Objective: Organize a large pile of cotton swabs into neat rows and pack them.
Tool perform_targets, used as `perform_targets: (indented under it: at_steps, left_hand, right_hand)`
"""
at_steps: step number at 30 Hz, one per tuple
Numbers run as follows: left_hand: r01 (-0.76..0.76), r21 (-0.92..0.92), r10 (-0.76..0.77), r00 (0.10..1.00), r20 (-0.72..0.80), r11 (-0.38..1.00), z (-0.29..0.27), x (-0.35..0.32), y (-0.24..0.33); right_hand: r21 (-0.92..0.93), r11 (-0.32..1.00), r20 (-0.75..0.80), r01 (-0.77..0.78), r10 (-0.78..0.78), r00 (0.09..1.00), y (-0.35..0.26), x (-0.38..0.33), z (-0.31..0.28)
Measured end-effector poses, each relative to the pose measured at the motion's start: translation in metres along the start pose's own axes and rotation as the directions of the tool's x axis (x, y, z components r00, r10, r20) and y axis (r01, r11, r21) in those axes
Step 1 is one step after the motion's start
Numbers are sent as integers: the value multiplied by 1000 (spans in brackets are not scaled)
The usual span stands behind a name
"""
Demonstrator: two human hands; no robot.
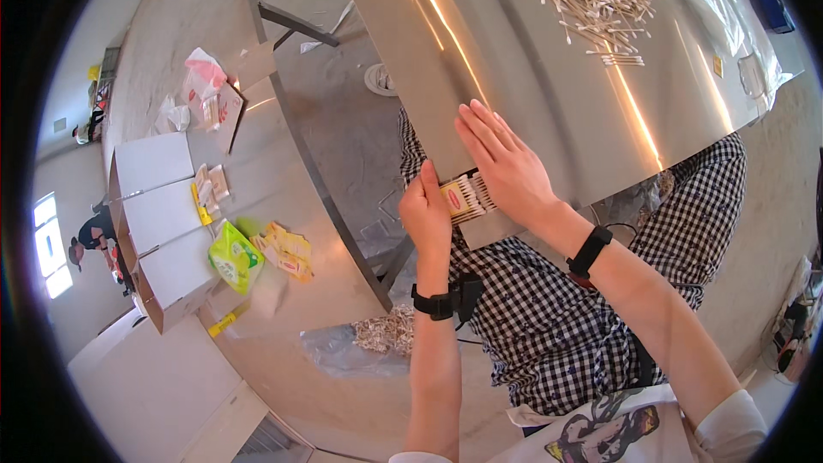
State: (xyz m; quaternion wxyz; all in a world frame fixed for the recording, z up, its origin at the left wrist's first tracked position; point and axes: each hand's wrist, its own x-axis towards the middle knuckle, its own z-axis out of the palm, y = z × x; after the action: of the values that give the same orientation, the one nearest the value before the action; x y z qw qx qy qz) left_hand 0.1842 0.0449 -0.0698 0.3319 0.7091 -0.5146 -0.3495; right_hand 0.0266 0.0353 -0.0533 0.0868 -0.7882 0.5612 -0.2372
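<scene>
At three o'clock, a packet is holding cotton swabs. Right fingers are lying together; left hand, I cannot tell.

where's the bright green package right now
In the head view, it's off left of the left hand: the green package lies on the side table, between the white box and yellow packets.

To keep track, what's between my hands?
In the head view, cotton swabs and a yellow label lie between your left hand and right hand.
</scene>
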Motion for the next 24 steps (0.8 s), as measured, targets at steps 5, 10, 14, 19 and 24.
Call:
perform_targets:
  at_steps: [5,10,14,19,24]
  left_hand:
    - [-20,13,20,1000,-7,1000,-2,0,0]
    - [-20,67,21,1000,-3,998,1,-1,3]
    - [-43,102,44,999,-4,994,-4,0,2]
    - [-110,265,119,993,-18,958,-5,-3,14]
    - [-154,390,174,985,-15,908,-5,-3,20]
  right_hand:
    - [-46,999,8,-14,14,1000,-4,-3,-3]
    - [-62,997,-25,-47,45,999,-7,3,2]
    - [-37,998,-27,-58,57,998,-14,7,6]
    - [82,992,-10,-95,96,995,-22,5,9]
    - [306,948,-18,-86,96,995,-32,10,11]
